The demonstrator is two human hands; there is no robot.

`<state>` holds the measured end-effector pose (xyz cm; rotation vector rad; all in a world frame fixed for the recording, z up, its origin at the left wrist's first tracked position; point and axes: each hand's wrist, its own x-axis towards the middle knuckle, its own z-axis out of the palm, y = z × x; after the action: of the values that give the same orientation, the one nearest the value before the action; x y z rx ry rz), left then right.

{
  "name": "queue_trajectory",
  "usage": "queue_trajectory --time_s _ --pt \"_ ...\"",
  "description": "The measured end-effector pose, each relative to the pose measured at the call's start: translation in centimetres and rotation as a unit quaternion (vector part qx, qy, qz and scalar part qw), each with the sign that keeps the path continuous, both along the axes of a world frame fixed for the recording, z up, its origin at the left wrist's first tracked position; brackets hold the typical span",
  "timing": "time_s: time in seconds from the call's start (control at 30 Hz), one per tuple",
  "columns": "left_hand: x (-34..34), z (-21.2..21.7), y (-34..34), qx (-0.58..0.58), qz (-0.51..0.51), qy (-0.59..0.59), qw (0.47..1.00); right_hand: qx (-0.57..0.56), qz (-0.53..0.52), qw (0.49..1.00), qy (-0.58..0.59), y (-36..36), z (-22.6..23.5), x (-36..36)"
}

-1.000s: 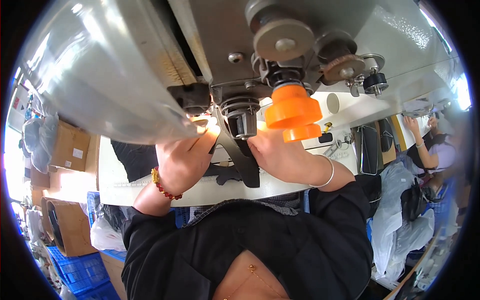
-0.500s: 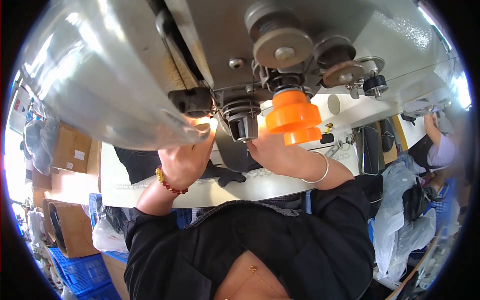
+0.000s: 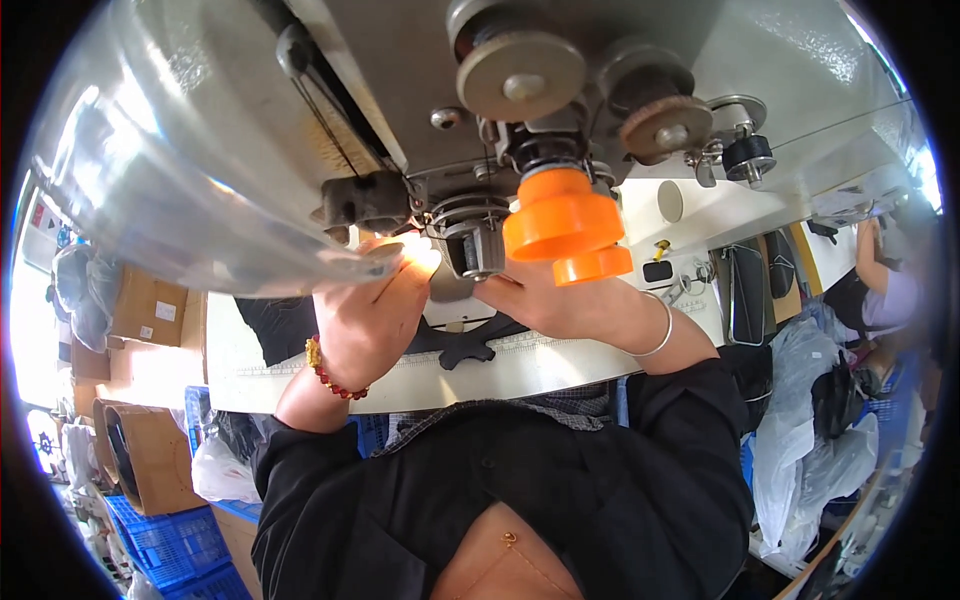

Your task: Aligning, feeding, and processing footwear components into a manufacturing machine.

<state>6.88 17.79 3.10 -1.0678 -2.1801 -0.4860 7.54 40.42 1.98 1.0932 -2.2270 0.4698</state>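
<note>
Under the head of a sewing machine (image 3: 475, 245), my two hands meet around a black fabric piece (image 3: 466, 343). My left hand (image 3: 372, 318), with a red and gold bead bracelet, has its fingers pressed together at the fabric's left side. Bright lamp light falls on its fingertips. From the other side my right hand (image 3: 570, 302), wearing a bangle, reaches in with thumb and fingers closed at the fabric. The machine head partly hides the fingertips and the stitching spot. Another black fabric piece (image 3: 272, 325) lies left of my left hand.
A clear plastic shield (image 3: 200, 190) bulges over the upper left. Orange knobs (image 3: 565, 215) stick out above my right hand. Small scissors (image 3: 690, 283) lie on the white table (image 3: 400, 398). Cartons, blue crates (image 3: 165, 540) and plastic bags (image 3: 800, 410) flank me; another person sits far right.
My right hand has shifted slightly left and down. The black fabric between my hands has turned, its upper part now showing less. The machine sits a little further left in view.
</note>
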Motion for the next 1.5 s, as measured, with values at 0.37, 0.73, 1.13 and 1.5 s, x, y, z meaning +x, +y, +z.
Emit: queue_trajectory --time_s 0.37,0.73,1.13,1.5 --pt "-0.7 -0.9 -0.4 -0.027 0.022 0.036 0.999 -0.019 0.005 0.995 0.102 -0.5 0.1 -0.1" --pt "-1.8 -3.7 -1.4 -0.048 0.049 0.065 0.996 -0.020 -0.042 0.990 0.134 -1.0 -0.7 -0.4" --pt "-0.2 -0.4 -0.5 -0.041 -0.017 0.023 0.999 0.004 -0.052 0.997 0.052 0.9 -0.8 -1.5" --pt "0.0 -0.6 0.8 -0.029 -0.055 0.131 0.989 -0.051 0.017 0.997 0.055 0.6 -1.0 -1.9"
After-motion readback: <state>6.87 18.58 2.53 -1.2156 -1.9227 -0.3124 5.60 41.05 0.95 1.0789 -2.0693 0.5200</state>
